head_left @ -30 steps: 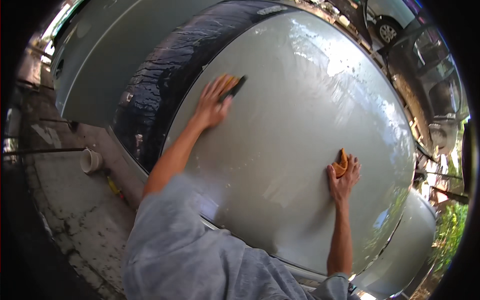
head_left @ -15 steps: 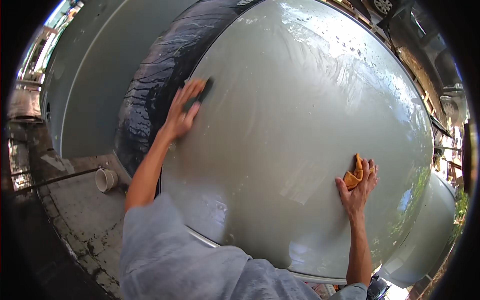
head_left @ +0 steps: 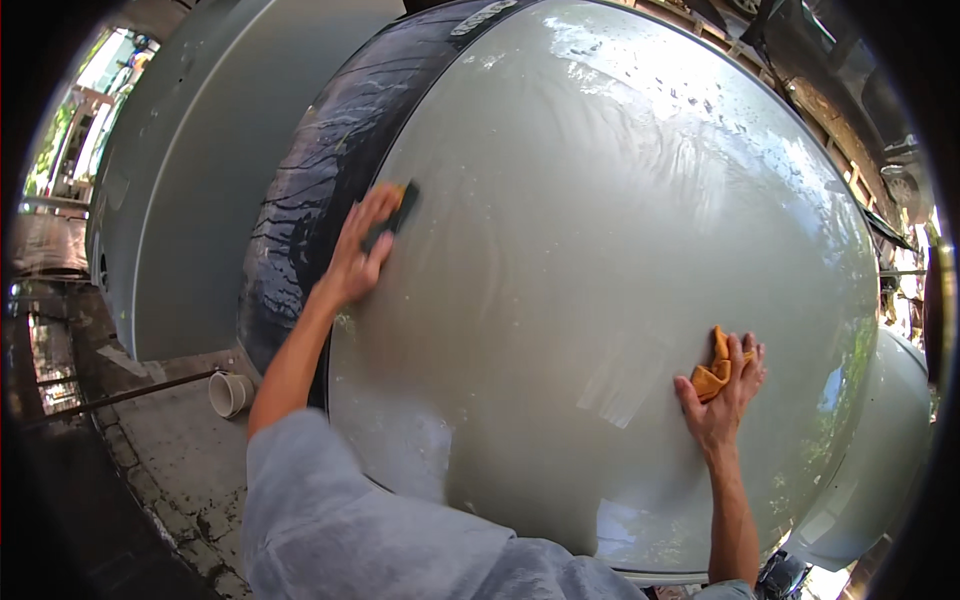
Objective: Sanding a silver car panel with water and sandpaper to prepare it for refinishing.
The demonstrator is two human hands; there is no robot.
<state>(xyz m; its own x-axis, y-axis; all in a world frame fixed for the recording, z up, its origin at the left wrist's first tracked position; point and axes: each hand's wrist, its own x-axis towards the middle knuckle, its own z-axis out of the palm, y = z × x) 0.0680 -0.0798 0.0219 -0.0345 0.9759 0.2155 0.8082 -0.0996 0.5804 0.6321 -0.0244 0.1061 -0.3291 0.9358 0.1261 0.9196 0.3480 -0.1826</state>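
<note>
In front of me spreads a curved grey-green car roof (head_left: 560, 270), wet and glossy, with streaks and droplets. Near its left edge my left hand (head_left: 358, 250) grips a thin dark block (head_left: 393, 217) and presses it to the paint; a bit of orange shows by the fingertips. My right hand (head_left: 720, 405) rests on the right part of the roof. Its fingers and thumb are around a crumpled orange cloth (head_left: 713, 376), which lies against the paint.
A dark, water-streaked windscreen (head_left: 310, 190) borders the roof on the left, with the grey bonnet (head_left: 215, 140) beyond. A pale bucket (head_left: 230, 395) stands on the concrete floor (head_left: 190, 450) at left. Another grey body panel (head_left: 870, 460) curves away at right.
My left hand has slid the block a little left and nearer over the paint. My right hand stays at about the same spot with the cloth. The whole view has shifted slightly.
</note>
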